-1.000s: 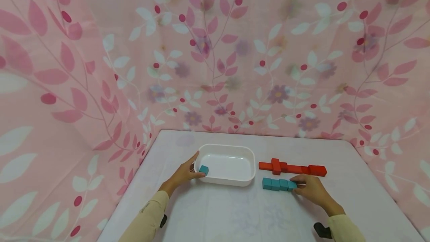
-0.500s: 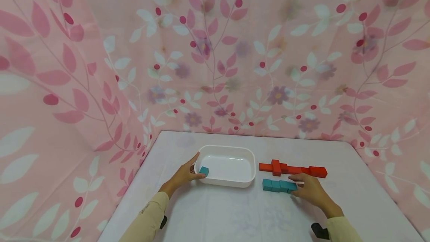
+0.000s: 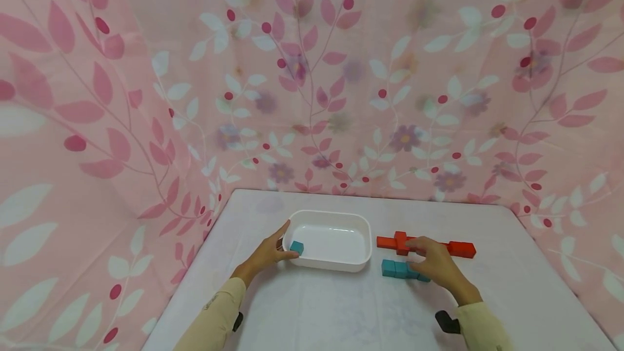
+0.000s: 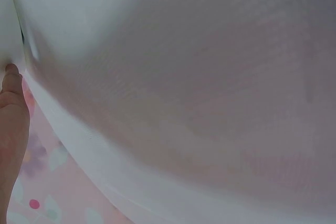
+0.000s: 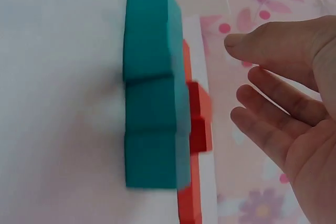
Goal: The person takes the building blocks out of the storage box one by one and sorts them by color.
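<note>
My left hand holds the left end of a white rectangular tray, its thumb at the front left corner. One teal cube lies inside the tray near that thumb. To the tray's right, my right hand hovers over a row of teal cubes, hiding part of it. In the right wrist view its fingers are spread from the thumb, with nothing between them and the teal blocks apart from them. A line of red blocks runs behind the teal row, partly covered by this hand.
A white cloth covers the table. Pink curtains with a leaf pattern rise behind the table and at both sides. The left wrist view is mostly blurred white surface, with the left hand at its edge.
My right hand has left the right end of the teal row and moved left, over the row and the red blocks. The left hand and the tray stay in place.
</note>
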Tool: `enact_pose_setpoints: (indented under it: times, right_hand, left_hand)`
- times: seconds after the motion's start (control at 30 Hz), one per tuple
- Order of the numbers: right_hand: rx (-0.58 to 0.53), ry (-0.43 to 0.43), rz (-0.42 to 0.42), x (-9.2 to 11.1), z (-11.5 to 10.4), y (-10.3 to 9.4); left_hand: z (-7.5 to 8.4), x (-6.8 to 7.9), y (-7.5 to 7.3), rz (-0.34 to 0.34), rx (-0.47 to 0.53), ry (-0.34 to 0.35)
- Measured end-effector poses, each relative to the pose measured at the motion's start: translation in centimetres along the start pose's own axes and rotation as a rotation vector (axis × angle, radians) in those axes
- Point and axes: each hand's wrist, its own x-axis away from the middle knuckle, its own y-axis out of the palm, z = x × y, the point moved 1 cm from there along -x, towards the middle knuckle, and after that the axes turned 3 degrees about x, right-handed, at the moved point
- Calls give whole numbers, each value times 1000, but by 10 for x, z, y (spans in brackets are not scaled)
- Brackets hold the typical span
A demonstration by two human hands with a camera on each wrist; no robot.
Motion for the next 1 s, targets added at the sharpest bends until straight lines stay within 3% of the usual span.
enact_pose_setpoints:
  times: [0.33,0.73,0.83,1.0]
  right_hand:
    - [-53,-116,64,-32,-43,28]
    - [-248,-251,-71,-69,-89,95]
    - [-262,-297,-87,-77,-96,111]
    - [-254,-293,-137,-88,-110,132]
  left_hand:
    - [2,1,-1,-23,0,-17]
    - [2,5,1,-5,14,-29]
    - [2,4,1,-6,11,-18]
    - [0,2,0,-16,-13,24]
